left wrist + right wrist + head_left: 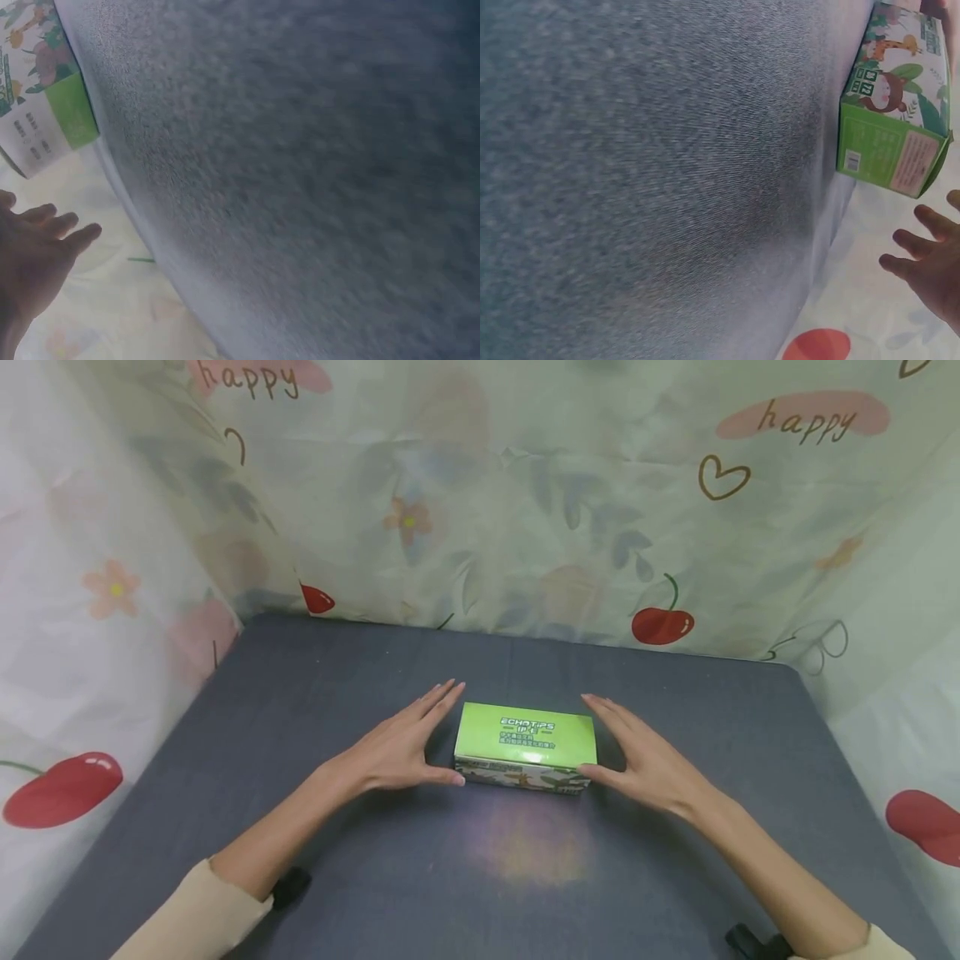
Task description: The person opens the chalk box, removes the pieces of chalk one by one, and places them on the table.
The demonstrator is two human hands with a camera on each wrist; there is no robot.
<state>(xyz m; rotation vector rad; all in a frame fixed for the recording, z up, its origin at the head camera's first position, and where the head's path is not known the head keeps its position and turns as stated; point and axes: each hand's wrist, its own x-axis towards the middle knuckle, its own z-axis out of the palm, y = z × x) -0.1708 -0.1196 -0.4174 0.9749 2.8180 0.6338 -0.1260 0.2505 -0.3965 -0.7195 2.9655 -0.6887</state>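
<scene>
The green-topped rectangular cardboard box (480, 732) reads "ECH…TIPS", one letter unclear, above blurred small Chinese characters (527, 741); the pale floral fabric curtain (480, 518) behind it twice says "happy".

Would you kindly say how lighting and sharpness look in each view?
Head: yellowish-pink glow on the gray cloth in front of the green box, soft shadows below the left hand and right hand; left wrist: grainy cloth, washed-out curtain, unreadable small print; right wrist: tilted, box pictures fairly clear, label text too soft to read.

Cream left sleeve (197, 908), cream right sleeve (872, 946), small black left wrist device (292, 887), similar black right wrist device (752, 943)
</scene>
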